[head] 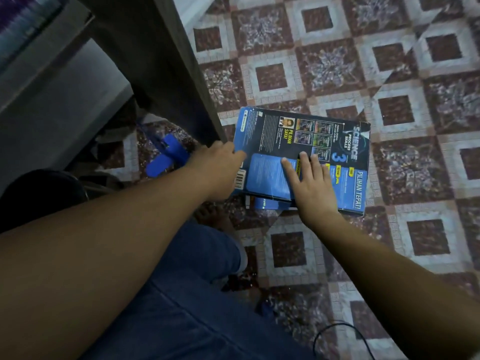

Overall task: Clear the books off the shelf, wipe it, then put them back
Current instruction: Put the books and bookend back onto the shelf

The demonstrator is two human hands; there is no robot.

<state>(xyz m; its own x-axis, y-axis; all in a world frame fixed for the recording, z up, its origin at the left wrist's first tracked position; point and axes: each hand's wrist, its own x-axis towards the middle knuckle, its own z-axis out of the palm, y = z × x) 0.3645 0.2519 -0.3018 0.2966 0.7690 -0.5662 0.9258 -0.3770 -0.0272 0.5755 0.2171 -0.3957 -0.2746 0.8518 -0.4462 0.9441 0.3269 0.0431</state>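
The Science workbook [272, 162] lies on the floor [389, 242] over another book [268, 204]. The left hand [220, 167] pinches its edge; the right hand [311, 188] rests on top, fingers [288, 168] spread flat. Probably light and bendy, so best gripped by both side edges.

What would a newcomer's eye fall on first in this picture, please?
Most striking is the blue science book, lying atop another book on the patterned tile floor. The right hand presses flat on its cover while the left hand grips its left edge. A blue object lies nearby, to the left.
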